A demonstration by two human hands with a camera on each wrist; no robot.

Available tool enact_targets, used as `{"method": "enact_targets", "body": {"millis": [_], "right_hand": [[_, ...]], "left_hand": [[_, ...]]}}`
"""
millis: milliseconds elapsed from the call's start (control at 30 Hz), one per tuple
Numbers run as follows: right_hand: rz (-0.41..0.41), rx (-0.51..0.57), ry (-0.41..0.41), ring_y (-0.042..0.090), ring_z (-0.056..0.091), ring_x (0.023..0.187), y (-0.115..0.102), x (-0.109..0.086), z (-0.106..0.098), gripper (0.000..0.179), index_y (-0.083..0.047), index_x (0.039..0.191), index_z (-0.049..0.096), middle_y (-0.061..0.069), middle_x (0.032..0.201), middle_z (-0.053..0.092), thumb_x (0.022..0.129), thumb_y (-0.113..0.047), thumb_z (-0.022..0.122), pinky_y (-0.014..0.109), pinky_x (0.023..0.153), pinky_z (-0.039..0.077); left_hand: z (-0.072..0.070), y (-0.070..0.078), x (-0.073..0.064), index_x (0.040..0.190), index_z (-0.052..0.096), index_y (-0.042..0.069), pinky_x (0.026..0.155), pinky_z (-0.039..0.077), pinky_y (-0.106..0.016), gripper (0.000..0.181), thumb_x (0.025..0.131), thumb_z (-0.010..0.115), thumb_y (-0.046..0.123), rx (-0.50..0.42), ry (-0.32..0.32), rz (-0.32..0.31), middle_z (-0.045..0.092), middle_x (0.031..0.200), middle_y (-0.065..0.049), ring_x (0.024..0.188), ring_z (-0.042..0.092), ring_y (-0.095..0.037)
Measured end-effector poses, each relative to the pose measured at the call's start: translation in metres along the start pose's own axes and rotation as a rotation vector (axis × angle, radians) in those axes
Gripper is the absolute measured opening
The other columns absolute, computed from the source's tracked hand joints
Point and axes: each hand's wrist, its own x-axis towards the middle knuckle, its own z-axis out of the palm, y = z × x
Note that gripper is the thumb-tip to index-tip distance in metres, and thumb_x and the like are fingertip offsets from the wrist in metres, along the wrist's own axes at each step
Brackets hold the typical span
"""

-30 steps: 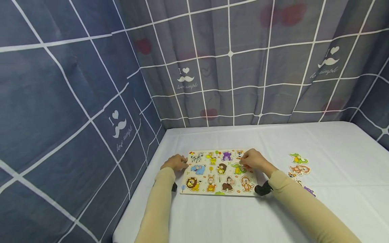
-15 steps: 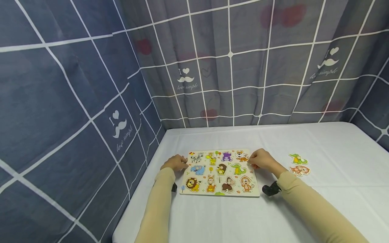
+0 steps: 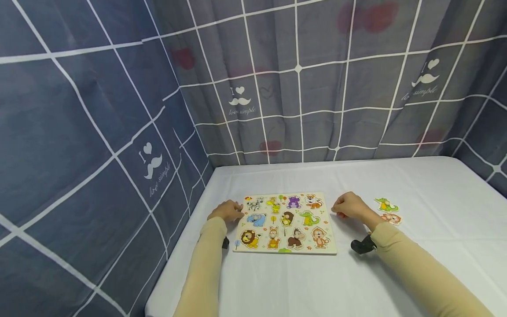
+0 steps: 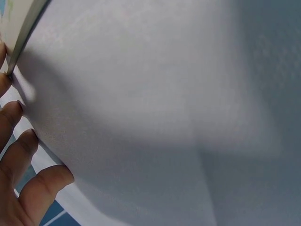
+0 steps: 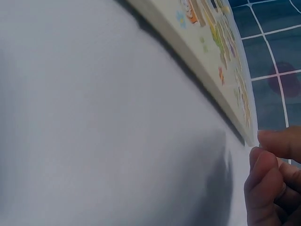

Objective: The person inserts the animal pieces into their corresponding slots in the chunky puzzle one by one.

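Observation:
A wooden animal puzzle board point(image 3: 263, 250) lies flat on the white-covered table, with rows of animals such as a lion, zebra and elephant. At its left edge rests my left hand point(image 3: 227, 211), fingertips touching the side; in the left wrist view its fingers point(image 4: 44, 186) are spread. My right hand point(image 3: 350, 205) hovers just beyond the right edge, fingers loosely bent, and I see nothing held in it. In the right wrist view its thumb and index finger sit near the board's corner. Farther right lie a crocodile piece point(image 3: 386, 204) and a monkey piece point(image 3: 391, 219), the latter partly hidden.
White cloth covers the table point(image 3: 277, 286). Dark checked curtains point(image 3: 317, 88) hang along its back and sides. A black wrist camera point(image 3: 362, 245) hangs under the right wrist. The right sleeve point(image 3: 420, 264) crosses over the table in front of the loose pieces.
My right hand has drawn back from the board to the right, uncovering the tiger at the top right. Its sleeve now hides the lower loose pieces, including a purple one. The left hand stays put.

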Motion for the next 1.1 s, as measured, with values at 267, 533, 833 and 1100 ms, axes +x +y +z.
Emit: {"method": "enact_targets", "body": {"millis": [267, 533, 833, 1100], "right_hand": [[0.012, -0.03, -0.011, 0.012, 0.056, 0.059, 0.003, -0.009, -0.014, 0.016, 0.005, 0.089, 0.07, 0.002, 0.065, 0.062, 0.092, -0.011, 0.066, 0.027, 0.057, 0.05], [0.038, -0.042, -0.018, 0.013, 0.055, 0.06, 0.016, -0.019, -0.024, 0.016, 0.004, 0.09, 0.07, 0.001, 0.065, 0.061, 0.092, -0.012, 0.065, 0.029, 0.057, 0.048], [0.036, -0.021, -0.035, 0.014, 0.053, 0.062, 0.026, -0.035, -0.034, 0.017, 0.005, 0.09, 0.069, 0.001, 0.066, 0.06, 0.093, -0.011, 0.063, 0.028, 0.056, 0.047], [0.029, 0.011, -0.067, 0.013, 0.051, 0.057, 0.037, -0.053, -0.039, 0.018, 0.005, 0.095, 0.069, 0.002, 0.064, 0.059, 0.095, -0.011, 0.062, 0.027, 0.05, 0.044]], "left_hand": [[-0.006, 0.0, -0.001, 0.143, 0.056, 0.02, 0.12, 0.033, -0.053, 0.051, 0.095, 0.066, 0.034, 0.031, -0.001, 0.049, 0.045, 0.157, -0.008, 0.147, 0.038, -0.034], [-0.004, -0.002, 0.002, 0.143, 0.056, 0.021, 0.119, 0.035, -0.053, 0.052, 0.095, 0.067, 0.035, 0.039, -0.022, 0.035, 0.044, 0.157, -0.008, 0.147, 0.038, -0.034], [-0.003, -0.002, 0.006, 0.141, 0.059, 0.02, 0.117, 0.037, -0.053, 0.05, 0.094, 0.068, 0.034, 0.036, -0.014, 0.026, 0.046, 0.156, -0.009, 0.146, 0.039, -0.035], [-0.002, -0.002, 0.003, 0.142, 0.058, 0.02, 0.118, 0.035, -0.053, 0.051, 0.094, 0.068, 0.035, 0.031, -0.014, 0.022, 0.045, 0.157, -0.008, 0.146, 0.039, -0.035]]}}
